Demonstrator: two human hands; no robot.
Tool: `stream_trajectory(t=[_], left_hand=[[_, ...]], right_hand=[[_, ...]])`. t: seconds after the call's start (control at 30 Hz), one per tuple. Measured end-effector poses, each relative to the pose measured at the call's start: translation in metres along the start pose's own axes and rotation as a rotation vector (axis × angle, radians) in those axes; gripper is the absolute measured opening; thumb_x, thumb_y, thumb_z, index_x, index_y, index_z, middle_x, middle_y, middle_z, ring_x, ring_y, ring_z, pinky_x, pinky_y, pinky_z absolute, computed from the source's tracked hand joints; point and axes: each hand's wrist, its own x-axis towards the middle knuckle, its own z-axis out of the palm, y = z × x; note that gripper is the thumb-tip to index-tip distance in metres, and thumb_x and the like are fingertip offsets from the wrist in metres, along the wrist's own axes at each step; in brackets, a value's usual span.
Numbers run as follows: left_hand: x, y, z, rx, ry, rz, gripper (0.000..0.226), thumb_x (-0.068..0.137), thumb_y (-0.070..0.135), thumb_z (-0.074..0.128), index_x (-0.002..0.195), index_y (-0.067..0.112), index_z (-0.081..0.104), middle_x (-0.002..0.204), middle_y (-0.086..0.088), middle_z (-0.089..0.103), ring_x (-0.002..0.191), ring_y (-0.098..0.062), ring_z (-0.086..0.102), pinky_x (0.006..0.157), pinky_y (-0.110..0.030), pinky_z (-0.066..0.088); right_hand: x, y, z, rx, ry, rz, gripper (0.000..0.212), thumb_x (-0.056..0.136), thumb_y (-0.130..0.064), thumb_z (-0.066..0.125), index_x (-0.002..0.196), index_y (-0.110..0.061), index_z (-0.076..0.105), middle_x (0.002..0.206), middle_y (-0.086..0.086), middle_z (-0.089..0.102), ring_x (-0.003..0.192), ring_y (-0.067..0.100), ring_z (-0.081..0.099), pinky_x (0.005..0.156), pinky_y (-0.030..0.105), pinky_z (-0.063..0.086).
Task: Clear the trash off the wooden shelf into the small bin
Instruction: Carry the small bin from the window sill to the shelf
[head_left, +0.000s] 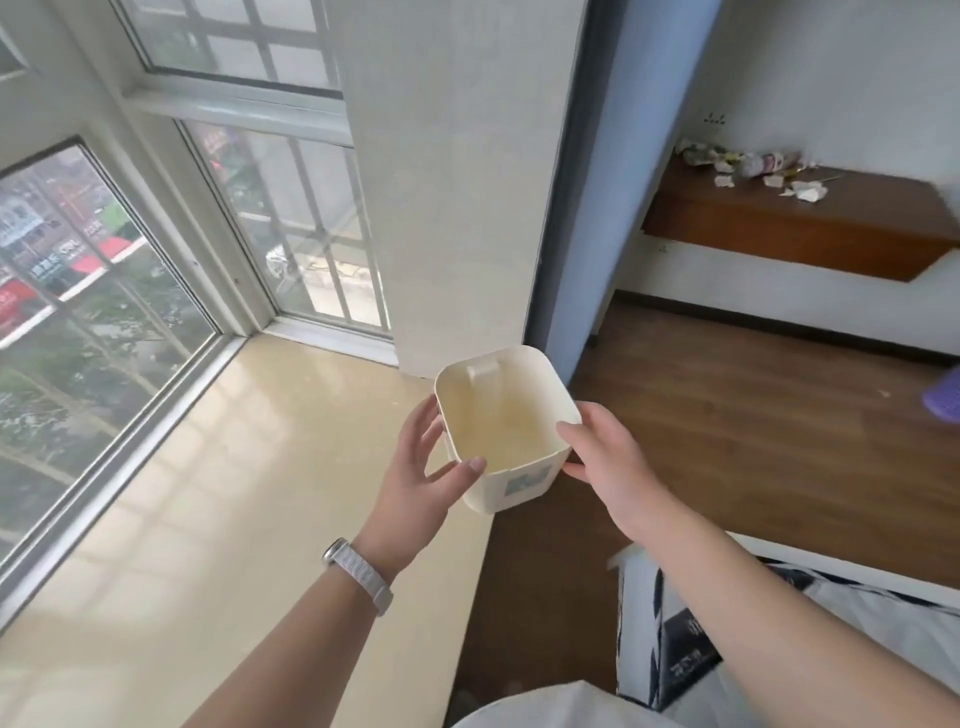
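A small cream bin (501, 415) with an empty inside sits between my hands at the middle of the view, above the edge of the window sill. My left hand (423, 467) grips its left side with the thumb over the rim. My right hand (608, 462) holds its right side. Far at the upper right a wooden shelf (810, 218) hangs on the wall. Trash (748, 169) lies on its back left part: crumpled paper, wrappers and a plastic bottle (769, 163) on its side.
A wide cream window sill (218, 493) and barred windows fill the left. A white pillar (457, 182) and blue curtain (613, 156) stand ahead. Wooden floor (753, 426) lies between me and the shelf. A bed with patterned bedding (691, 639) is at lower right, a purple object (943, 397) at the right edge.
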Motion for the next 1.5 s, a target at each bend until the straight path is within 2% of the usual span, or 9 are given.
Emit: stream_trajectory(t=[0.33,0.47,0.63,0.77,0.9,1.0,1.1,1.27,1.5], left_hand=[[0.026,-0.009,0.032,0.051,-0.161,-0.033,0.082,0.072,0.053,0.082,0.142,0.049,0.038,0.147,0.019,0.045,0.137,-0.007,0.041,0.089,-0.017,0.051],[0.045,-0.013,0.052,0.058,-0.185,-0.04,0.082,0.076,0.043,0.082,0.144,0.044,0.037,0.149,0.017,0.044,0.138,-0.008,0.04,0.088,-0.016,0.05],[0.078,-0.021,0.086,0.078,-0.216,-0.047,0.083,0.077,0.041,0.082,0.146,0.042,0.035,0.15,0.018,0.042,0.139,-0.007,0.038,0.088,-0.016,0.05],[0.113,-0.026,0.123,0.092,-0.243,-0.08,0.081,0.077,0.037,0.081,0.145,0.042,0.036,0.149,0.02,0.043,0.139,-0.006,0.038,0.089,-0.017,0.05],[0.156,-0.027,0.169,0.093,-0.279,-0.092,0.08,0.078,0.033,0.08,0.146,0.036,0.036,0.148,0.018,0.045,0.138,-0.007,0.039,0.088,-0.014,0.048],[0.183,-0.025,0.206,0.14,-0.307,-0.088,0.085,0.077,0.04,0.081,0.147,0.036,0.032,0.147,0.019,0.045,0.137,-0.005,0.04,0.091,-0.01,0.045],[0.206,-0.024,0.238,0.131,-0.316,-0.084,0.086,0.077,0.041,0.081,0.147,0.036,0.032,0.149,0.018,0.042,0.139,-0.006,0.037,0.093,-0.013,0.046],[0.232,-0.021,0.282,0.147,-0.322,-0.074,0.075,0.078,0.039,0.08,0.139,0.05,0.037,0.143,0.032,0.042,0.133,0.009,0.037,0.083,-0.005,0.044],[0.279,-0.022,0.323,0.179,-0.448,-0.047,0.071,0.08,0.032,0.079,0.139,0.044,0.041,0.143,0.024,0.045,0.134,0.001,0.04,0.086,-0.008,0.046]], right_hand=[[-0.012,0.012,-0.036,0.074,0.144,0.017,0.019,0.095,-0.022,0.055,0.11,-0.029,0.063,0.114,-0.006,0.067,0.092,-0.004,0.066,0.075,0.021,0.05],[0.003,0.015,-0.057,0.102,0.159,0.011,0.018,0.096,-0.022,0.054,0.109,-0.03,0.063,0.114,-0.005,0.068,0.093,-0.003,0.066,0.078,0.025,0.05],[0.036,0.019,-0.093,0.134,0.163,0.021,0.017,0.097,-0.022,0.053,0.111,-0.026,0.063,0.115,0.0,0.067,0.094,0.0,0.066,0.078,0.025,0.05],[0.067,0.019,-0.133,0.163,0.171,0.05,0.015,0.097,-0.021,0.054,0.108,-0.025,0.063,0.114,0.0,0.067,0.1,0.006,0.065,0.085,0.031,0.052],[0.1,0.013,-0.178,0.2,0.183,0.049,0.014,0.096,-0.02,0.054,0.108,-0.018,0.062,0.11,0.003,0.069,0.097,0.006,0.066,0.079,0.024,0.052],[0.121,0.007,-0.215,0.216,0.202,0.046,0.014,0.096,-0.021,0.054,0.107,-0.018,0.062,0.109,0.003,0.07,0.099,0.009,0.066,0.079,0.025,0.052],[0.136,0.004,-0.25,0.227,0.212,0.028,0.012,0.096,-0.022,0.055,0.105,-0.021,0.063,0.107,0.0,0.071,0.099,0.008,0.067,0.083,0.028,0.053],[0.152,-0.001,-0.294,0.249,0.25,-0.001,0.013,0.096,-0.024,0.056,0.106,-0.024,0.064,0.107,-0.005,0.071,0.098,0.004,0.066,0.083,0.03,0.052],[0.163,-0.003,-0.331,0.289,0.344,-0.001,0.015,0.095,-0.024,0.055,0.107,-0.025,0.063,0.108,-0.005,0.071,0.101,0.006,0.066,0.083,0.028,0.051]])
